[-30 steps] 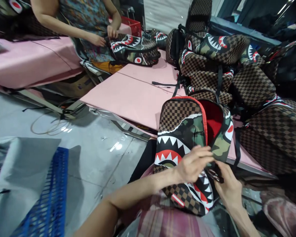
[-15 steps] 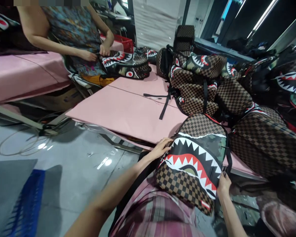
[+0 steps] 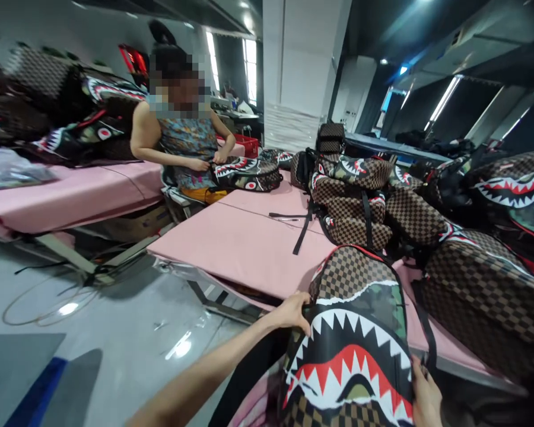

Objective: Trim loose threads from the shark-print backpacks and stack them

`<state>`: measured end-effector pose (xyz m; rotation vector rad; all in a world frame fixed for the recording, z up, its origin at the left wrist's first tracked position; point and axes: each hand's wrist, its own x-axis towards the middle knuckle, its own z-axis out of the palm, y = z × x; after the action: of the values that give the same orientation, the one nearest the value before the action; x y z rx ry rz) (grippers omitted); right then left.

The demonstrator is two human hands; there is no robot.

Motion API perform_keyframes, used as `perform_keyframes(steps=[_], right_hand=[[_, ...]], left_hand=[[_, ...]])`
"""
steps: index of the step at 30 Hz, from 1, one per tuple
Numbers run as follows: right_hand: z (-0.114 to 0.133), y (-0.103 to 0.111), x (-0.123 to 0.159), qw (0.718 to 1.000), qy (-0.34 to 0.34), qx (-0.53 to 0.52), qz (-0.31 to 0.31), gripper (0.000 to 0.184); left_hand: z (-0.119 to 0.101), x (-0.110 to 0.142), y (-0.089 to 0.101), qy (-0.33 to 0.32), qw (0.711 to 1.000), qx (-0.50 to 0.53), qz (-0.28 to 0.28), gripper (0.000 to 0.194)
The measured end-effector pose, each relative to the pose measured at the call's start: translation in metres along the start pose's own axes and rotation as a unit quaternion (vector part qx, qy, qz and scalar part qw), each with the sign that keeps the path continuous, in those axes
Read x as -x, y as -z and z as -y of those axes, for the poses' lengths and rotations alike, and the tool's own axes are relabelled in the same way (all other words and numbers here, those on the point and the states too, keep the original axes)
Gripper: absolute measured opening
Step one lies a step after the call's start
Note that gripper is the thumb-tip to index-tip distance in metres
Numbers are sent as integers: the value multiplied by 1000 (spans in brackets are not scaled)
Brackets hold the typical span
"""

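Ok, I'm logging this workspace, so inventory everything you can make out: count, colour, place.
Tables: 2, pink, centre and left
Co-worker: 1, patterned top, between tables
Held backpack: 1, brown-check, red-white mouth, foreground
Other backpacks: many, mostly brown-check, right, far left, by co-worker
Strap: at least 1, black, centre table
Plastic bag: 1, clear, left table
Crate: 1, red, behind co-worker
Box: 1, brown, under left table
Pillar: 1, white, background
Sheet: 1, grey, lower left
Left hand: 1, bare, held backpack's left edge
Right hand: 1, bare, its right edge

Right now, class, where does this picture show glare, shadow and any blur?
Head view: bright glare spots on the floor; head view: a dark shadow beside the grey sheet; head view: left forearm slightly soft, backpack print fairly crisp.
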<state>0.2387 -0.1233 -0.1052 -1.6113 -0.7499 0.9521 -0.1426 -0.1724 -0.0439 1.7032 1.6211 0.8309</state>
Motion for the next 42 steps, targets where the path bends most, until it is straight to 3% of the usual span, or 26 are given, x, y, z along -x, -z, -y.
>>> perform_keyframes(steps=[2, 5, 9, 12, 15, 19, 30, 37, 42], right_hand=[[8, -9, 14, 997, 1, -62, 41, 48], [24, -29, 27, 994, -5, -64, 83, 55], [71, -51, 43, 982, 48, -97, 153, 53], [114, -54, 64, 959, 128, -119, 224, 41], [138, -49, 89, 944, 172, -91, 266, 34], [139, -40, 113, 931, 214, -4, 297, 33], [137, -45, 140, 890, 269, 38, 366, 25], [134, -38, 142, 878, 282, 63, 381, 24], [123, -38, 146, 876, 324, 110, 339, 25]], left_hand=[[-26, 32, 11, 28, 999, -19, -36, 61], [-81, 63, 47, 16, 997, -21, -76, 61], [-151, 70, 86, 6, 986, -96, -134, 53], [-177, 66, 83, -13, 972, -164, -169, 41], [-174, 61, 61, -89, 959, -223, -148, 24], [-163, 61, 36, -189, 929, -316, -37, 21], [-191, 44, 45, -211, 866, -431, 138, 21], [-189, 36, 35, -194, 860, -452, 140, 19], [-186, 36, 34, -148, 873, -451, 107, 25]])
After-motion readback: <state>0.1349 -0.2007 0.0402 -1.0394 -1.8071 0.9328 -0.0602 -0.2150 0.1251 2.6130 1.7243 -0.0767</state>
